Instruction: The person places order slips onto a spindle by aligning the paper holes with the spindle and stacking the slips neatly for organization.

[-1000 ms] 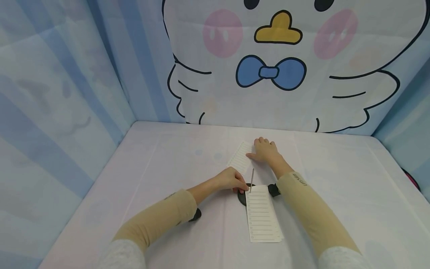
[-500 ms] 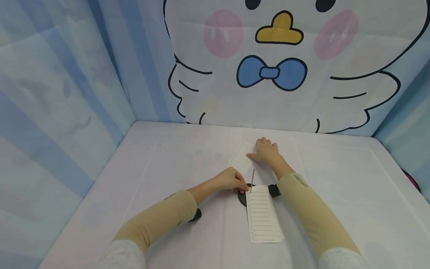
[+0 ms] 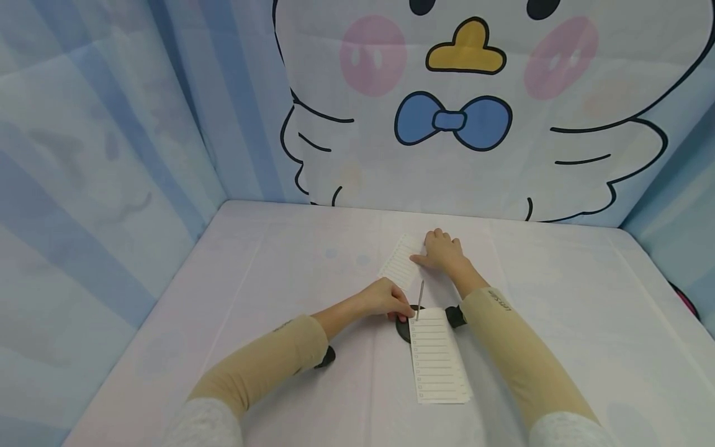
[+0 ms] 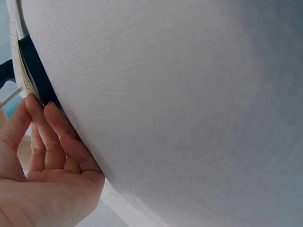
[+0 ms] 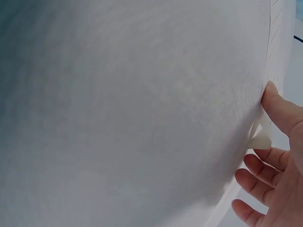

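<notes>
A stack of lined checklist slips [image 3: 440,360] lies near the table's middle, its top end over a black round base [image 3: 402,331]. A thin metal spike [image 3: 421,298] stands up at that end. My left hand [image 3: 384,298] pinches the slips' top left corner between thumb and forefinger. In the left wrist view the slips [image 4: 23,71] show edge-on at the fingertips. Farther back, my right hand [image 3: 443,251] touches another lined slip [image 3: 399,264]. The right wrist view shows its thumb on the paper and the forefinger by a curled-up corner [image 5: 260,141], other fingers loosely bent.
A pale cloth covers the table [image 3: 290,261]. Behind it hangs a curtain with a cartoon bird and a blue bow tie [image 3: 452,121]. Blue and white striped cloth [image 3: 95,186] closes off the left side. Black wrist straps [image 3: 455,316] show below the tan sleeves.
</notes>
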The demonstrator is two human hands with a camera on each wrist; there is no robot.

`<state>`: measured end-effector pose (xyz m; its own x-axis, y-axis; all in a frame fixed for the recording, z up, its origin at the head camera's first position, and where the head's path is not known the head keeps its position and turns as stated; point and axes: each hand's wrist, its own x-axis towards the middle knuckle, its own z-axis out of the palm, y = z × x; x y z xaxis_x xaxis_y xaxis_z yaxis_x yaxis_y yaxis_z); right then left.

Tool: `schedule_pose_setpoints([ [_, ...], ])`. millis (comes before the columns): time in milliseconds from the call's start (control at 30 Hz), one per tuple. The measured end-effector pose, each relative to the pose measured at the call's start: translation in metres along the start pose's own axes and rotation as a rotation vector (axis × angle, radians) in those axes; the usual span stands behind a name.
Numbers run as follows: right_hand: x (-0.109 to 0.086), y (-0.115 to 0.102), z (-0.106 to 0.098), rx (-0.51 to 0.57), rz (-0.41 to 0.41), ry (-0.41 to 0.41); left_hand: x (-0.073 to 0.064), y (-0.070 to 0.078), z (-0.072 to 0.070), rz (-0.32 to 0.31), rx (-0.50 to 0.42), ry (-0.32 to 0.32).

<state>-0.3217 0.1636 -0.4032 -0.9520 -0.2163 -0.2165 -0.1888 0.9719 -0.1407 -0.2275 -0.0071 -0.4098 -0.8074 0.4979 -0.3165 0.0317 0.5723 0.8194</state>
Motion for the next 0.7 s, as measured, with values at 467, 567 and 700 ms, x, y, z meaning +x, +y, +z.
schedule_pose_setpoints([
  [467, -0.0019, -0.0062, 0.0015, 0.075, -0.066, 0.08, 0.0012, -0.0026, 0.0, 0.001, -0.009, -0.002],
  [567, -0.0018, -0.0068, 0.0019, 0.14, -0.087, 0.099, 0.0006, -0.0021, -0.0003, 0.0, -0.017, -0.004],
  [700, -0.0021, -0.0077, 0.0018, 0.203, -0.1, 0.131, -0.0003, -0.0008, -0.0007, -0.001, -0.023, -0.003],
])
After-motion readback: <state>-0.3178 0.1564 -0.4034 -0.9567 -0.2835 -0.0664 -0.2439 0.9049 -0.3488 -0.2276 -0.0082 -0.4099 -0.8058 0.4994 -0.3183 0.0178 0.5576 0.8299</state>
